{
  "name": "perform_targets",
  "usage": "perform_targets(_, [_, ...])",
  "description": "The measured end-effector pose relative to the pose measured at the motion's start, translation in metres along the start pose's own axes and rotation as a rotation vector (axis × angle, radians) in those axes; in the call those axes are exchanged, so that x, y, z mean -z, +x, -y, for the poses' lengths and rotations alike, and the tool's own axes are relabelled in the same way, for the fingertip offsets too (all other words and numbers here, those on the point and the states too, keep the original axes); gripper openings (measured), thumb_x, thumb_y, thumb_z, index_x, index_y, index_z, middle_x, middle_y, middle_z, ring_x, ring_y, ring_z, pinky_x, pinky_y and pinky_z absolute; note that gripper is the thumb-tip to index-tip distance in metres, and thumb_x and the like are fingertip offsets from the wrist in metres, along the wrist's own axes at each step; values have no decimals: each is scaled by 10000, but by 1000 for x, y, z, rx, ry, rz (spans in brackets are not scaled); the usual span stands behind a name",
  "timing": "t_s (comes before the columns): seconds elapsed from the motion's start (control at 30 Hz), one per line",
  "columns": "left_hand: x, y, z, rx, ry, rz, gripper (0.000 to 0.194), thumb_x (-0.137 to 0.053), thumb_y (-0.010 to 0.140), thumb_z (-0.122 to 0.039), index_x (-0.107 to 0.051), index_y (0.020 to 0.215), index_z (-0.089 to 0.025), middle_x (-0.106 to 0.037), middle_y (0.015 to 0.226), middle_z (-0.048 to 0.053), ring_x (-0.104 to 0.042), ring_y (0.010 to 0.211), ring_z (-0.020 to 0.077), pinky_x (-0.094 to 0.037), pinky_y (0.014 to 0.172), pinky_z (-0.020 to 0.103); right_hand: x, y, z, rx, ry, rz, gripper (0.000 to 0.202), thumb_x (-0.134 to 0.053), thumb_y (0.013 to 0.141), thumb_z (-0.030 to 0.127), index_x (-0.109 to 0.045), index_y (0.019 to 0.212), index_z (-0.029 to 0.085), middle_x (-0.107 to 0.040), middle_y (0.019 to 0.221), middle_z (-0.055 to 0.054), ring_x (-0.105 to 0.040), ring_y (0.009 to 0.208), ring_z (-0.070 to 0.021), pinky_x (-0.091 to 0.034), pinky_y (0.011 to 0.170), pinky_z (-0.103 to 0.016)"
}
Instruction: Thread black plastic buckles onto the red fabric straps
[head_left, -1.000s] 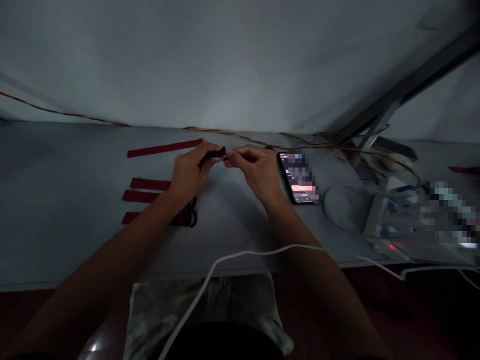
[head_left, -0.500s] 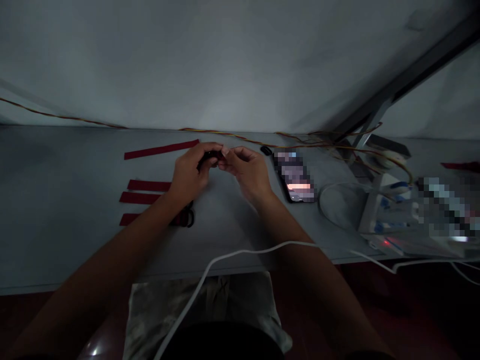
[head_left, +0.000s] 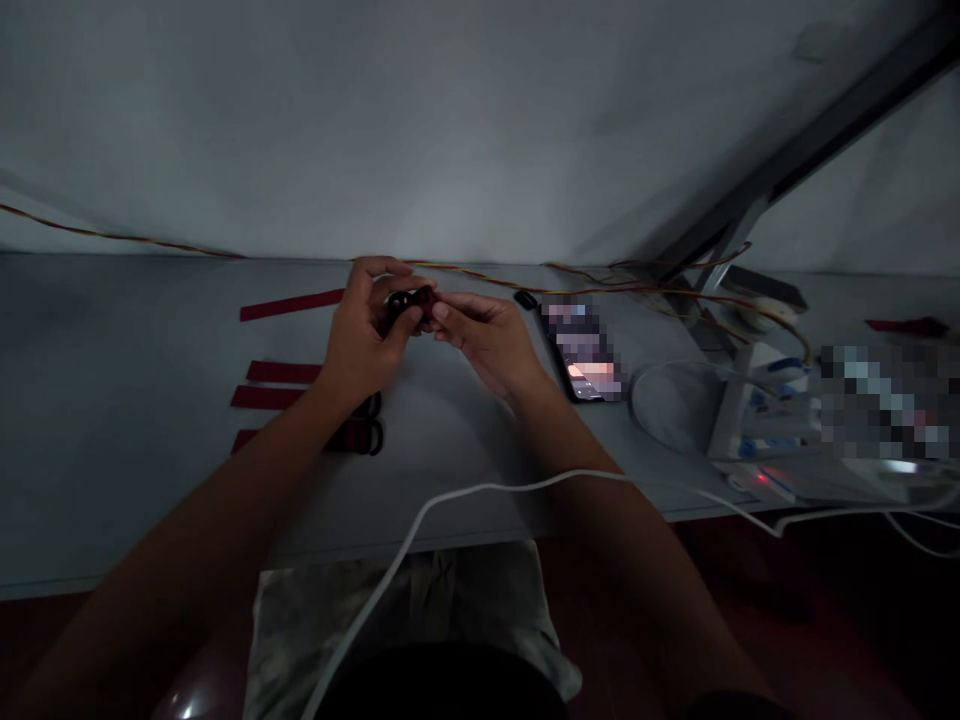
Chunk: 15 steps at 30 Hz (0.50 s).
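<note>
My left hand (head_left: 358,335) is closed around black rings (head_left: 399,301) and a piece of red ribbon (head_left: 426,299) looped at them. With thumb and fingers, my right hand (head_left: 487,332) pinches the same ribbon from the right side. The fingers hide part of the loop. On the table by my left forearm lie flat red strips (head_left: 281,373), and two black-ringed ends (head_left: 369,437) show beside the forearm. Another red strip (head_left: 289,305) lies behind, partly covered by my left hand.
Right of my hands are a small black ring (head_left: 526,300) and a phone (head_left: 589,365) with a lit, blurred screen. A white cable (head_left: 487,489) crosses over my right forearm. Farther right stands a white box (head_left: 750,400) with blue plugs. Twisted wires (head_left: 480,272) run along the wall.
My left hand has shifted slightly left and turned, so the black rings and red ribbon now show between the fingers. The right hand stays close beside it. The view has moved slightly.
</note>
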<state>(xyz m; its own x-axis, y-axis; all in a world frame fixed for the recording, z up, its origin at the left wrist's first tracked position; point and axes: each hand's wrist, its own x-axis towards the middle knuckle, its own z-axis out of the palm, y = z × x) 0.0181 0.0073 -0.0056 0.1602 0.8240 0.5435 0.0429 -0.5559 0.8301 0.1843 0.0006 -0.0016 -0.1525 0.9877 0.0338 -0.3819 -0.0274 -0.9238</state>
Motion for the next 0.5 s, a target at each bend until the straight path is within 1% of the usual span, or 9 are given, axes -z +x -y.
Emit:
perform_targets(0.07, [0,-1,2,-16,-2,14,381,-732,940,-447,-491,1175,-268,-756,1193,74,-753,1051,209,-665,783,328,2,0,1,-26,7,-2,427,-983,605,450,-797,904,209,-741,804,9,-670,750,-109,-577,768,-278])
perform_targets(0.17, [-1,-3,5,-18,17,33,372,-722,942,-481,-504,1151,-264,-749,1198,86,-745,1095,223,-664,779,331,4,-1,0,-33,-22,-18,379,-955,659,458,-786,884,203,-728,773,13,-655,712,-102,-562,722,-264])
perform_targets(0.3, [0,-4,7,-8,42,45,372,-738,931,-502,-521,1105,-256,-759,1183,78,-761,1027,207,-665,791,327,5,0,-3,59,-109,-7,380,-928,695,497,-753,868,207,-735,804,10,-640,701,-104,-553,725,-275])
perform_targets(0.4, [2,-4,7,-5,23,54,358,-737,937,-492,-520,1096,-256,-769,1172,67,-771,980,192,-667,798,324,5,1,-6,152,-208,-34,362,-891,754,514,-736,874,210,-738,832,4,-638,728,-110,-548,742,-275])
perform_targets(0.5, [3,-4,11,-14,81,28,330,-740,942,-430,-533,1124,-249,-769,1195,74,-770,1065,209,-662,830,319,4,1,-9,169,-282,-79,366,-848,799,545,-723,880,211,-732,830,-2,-646,746,-116,-551,739,-269])
